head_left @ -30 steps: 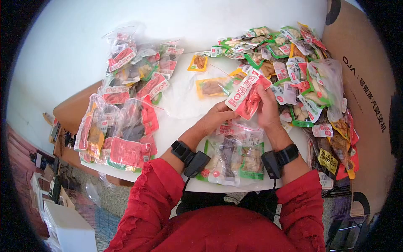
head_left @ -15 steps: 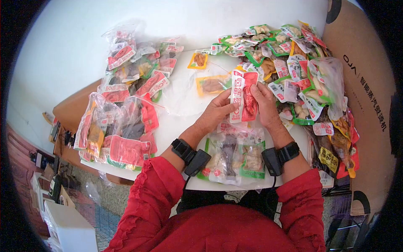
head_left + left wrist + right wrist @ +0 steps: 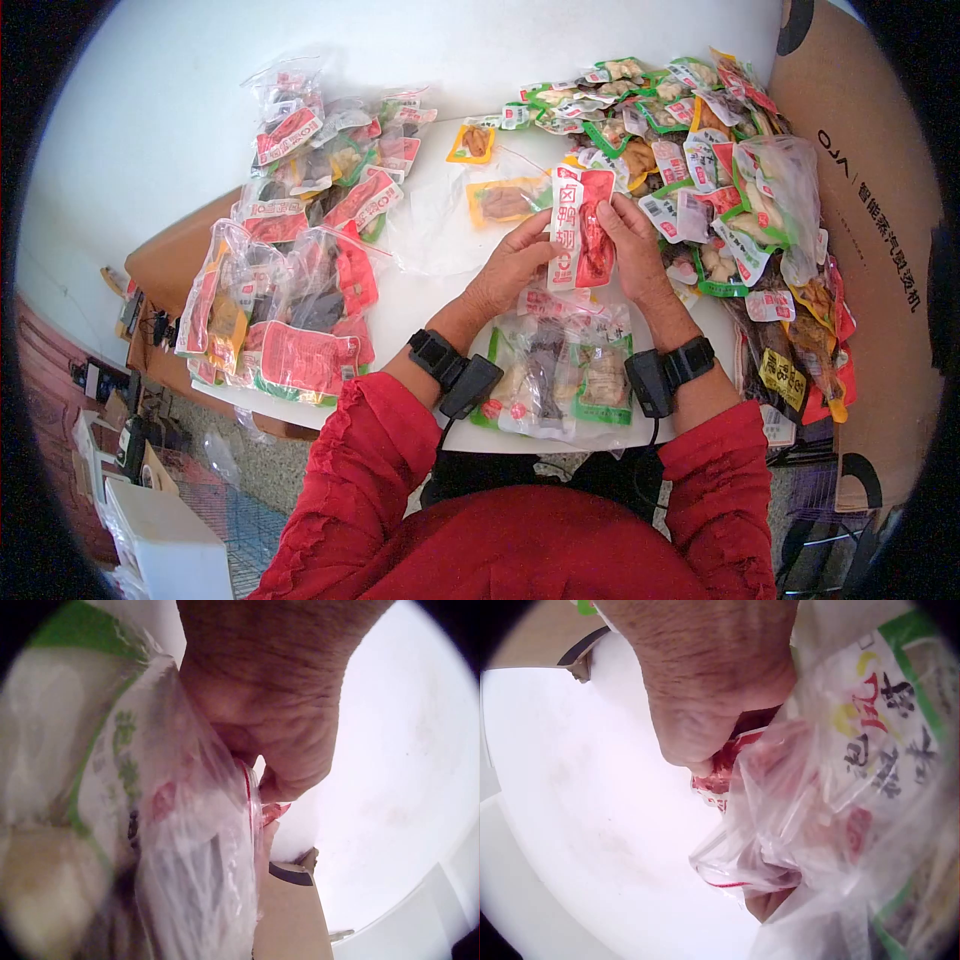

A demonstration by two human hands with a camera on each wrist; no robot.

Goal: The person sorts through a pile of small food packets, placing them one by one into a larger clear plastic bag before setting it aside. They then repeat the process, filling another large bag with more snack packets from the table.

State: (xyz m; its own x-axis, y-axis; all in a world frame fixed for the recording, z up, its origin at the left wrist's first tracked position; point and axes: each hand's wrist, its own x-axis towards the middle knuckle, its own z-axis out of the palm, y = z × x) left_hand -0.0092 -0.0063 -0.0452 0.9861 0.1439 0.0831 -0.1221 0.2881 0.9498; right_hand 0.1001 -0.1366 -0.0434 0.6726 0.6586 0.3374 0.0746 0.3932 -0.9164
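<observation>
Both hands hold a red-and-white snack pouch (image 3: 582, 225) printed with large red characters, its face turned up to the head camera and its long side upright. My left hand (image 3: 518, 265) pinches its left edge, thumb on the front. On the opposite edge, my right hand (image 3: 638, 252) grips it with the thumb over the red part. Below the hands, a clear zip bag (image 3: 560, 375) of green-edged packs lies at the table's near edge. That bag hides much of the pouch in both wrist views; a red corner (image 3: 724, 769) shows under the right hand.
Filled clear bags (image 3: 300, 330) of red packs stand at the left. A large heap of loose packs (image 3: 690, 150) covers the right side, beside a tall cardboard box (image 3: 860, 200). Beyond the hands lie a yellow-edged pack (image 3: 505, 203) and a smaller yellow pack (image 3: 472, 145).
The pouch was tilted to the right a second ago and has been turned upright, its printed face square to the head camera. Over the last half second the hands have barely moved.
</observation>
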